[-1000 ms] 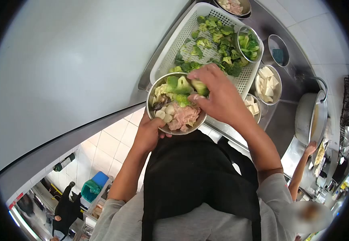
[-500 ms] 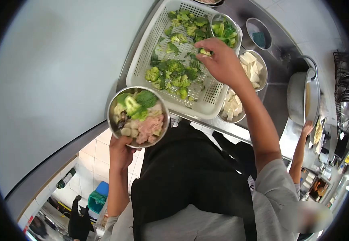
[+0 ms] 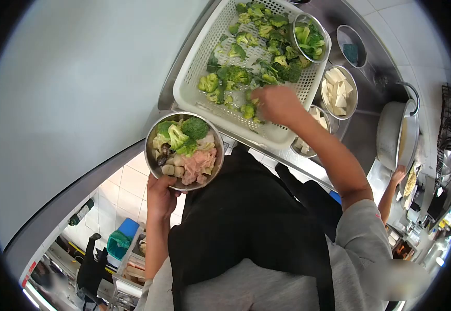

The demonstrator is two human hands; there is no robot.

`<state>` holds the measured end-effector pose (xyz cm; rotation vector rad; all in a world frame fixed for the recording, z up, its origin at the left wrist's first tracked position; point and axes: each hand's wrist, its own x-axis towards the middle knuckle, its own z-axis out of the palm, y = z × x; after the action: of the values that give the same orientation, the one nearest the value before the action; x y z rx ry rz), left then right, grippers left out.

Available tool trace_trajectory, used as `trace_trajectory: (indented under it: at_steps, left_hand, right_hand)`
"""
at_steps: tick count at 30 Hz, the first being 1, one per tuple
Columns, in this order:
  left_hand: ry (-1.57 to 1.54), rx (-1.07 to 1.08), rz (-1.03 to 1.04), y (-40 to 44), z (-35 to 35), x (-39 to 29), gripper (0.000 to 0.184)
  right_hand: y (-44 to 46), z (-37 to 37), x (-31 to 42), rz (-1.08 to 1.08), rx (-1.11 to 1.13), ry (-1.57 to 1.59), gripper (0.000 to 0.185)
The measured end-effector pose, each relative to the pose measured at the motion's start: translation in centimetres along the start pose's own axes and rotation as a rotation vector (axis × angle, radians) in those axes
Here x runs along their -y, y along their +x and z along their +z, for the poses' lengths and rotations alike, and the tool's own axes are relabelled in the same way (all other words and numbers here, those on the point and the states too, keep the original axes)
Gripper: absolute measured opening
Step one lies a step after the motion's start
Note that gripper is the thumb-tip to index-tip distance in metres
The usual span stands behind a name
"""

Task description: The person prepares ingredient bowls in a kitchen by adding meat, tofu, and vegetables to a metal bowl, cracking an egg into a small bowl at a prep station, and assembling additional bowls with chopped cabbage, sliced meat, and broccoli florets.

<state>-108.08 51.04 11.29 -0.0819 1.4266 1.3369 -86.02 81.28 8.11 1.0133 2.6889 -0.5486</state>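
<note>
A metal bowl [image 3: 153, 150] holds broccoli, pink meat, pale round slices, a dark piece and some leafy greens. My left hand [image 3: 161, 194] grips its near rim from below, thumb over the edge. The white perforated basket [image 3: 186, 85] beyond it contains scattered broccoli florets [image 3: 238, 76] and a small metal bowl of green stalks [image 3: 309, 41]. My right hand [image 3: 277, 105] is low over the basket's near right part, its fingers closed at some broccoli; what lies between the fingertips is hidden.
Two bowls of white pieces [image 3: 338, 92] [image 3: 318, 118] stand right of the basket. Behind them is a bowl with a blue-green pad [image 3: 350, 51]. A large pot [image 3: 393, 136] stands at the right, with another person's hand [image 3: 399, 173] at its rim.
My right hand placed broccoli in the held bowl, then went back over the basket and down toward its near side. The held bowl has moved left, away from the basket.
</note>
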Motion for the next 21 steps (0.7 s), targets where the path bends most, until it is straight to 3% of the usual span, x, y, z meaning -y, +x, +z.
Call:
trace_trajectory:
  at_steps: [2, 11, 14, 17, 20, 21]
  left_hand:
    - [0.0, -0.007, -0.002, 0.1, 0.3, 0.0, 0.053]
    - [0.008, 0.042, 0.001, 0.1, 0.3, -0.8, 0.055]
    - [0.007, 0.041, -0.01, 0.4, -0.2, -0.3, 0.054]
    - [-0.003, 0.05, -0.012, 0.4, -0.1, -0.2, 0.053]
    - [-0.013, 0.039, -0.035, 0.1, -0.4, 0.1, 0.051]
    - [-0.013, 0.025, -0.034, -0.1, -0.3, 0.1, 0.051]
  right_hand:
    - [0.3, 1.4, 1.8, -0.016, 0.09, 0.04, 0.032]
    - [0.1, 0.8, 3.3, 0.068, -0.059, 0.003, 0.04]
    - [3.0, 0.9, 3.6, -0.128, -0.266, 0.088, 0.036]
    - [7.6, 1.7, 5.8, -0.071, -0.207, 0.129, 0.033]
    - [9.9, 1.2, 4.7, -0.075, -0.014, -0.064, 0.031]
    - [9.6, 1.4, 4.2, -0.081, -0.049, -0.075, 0.033]
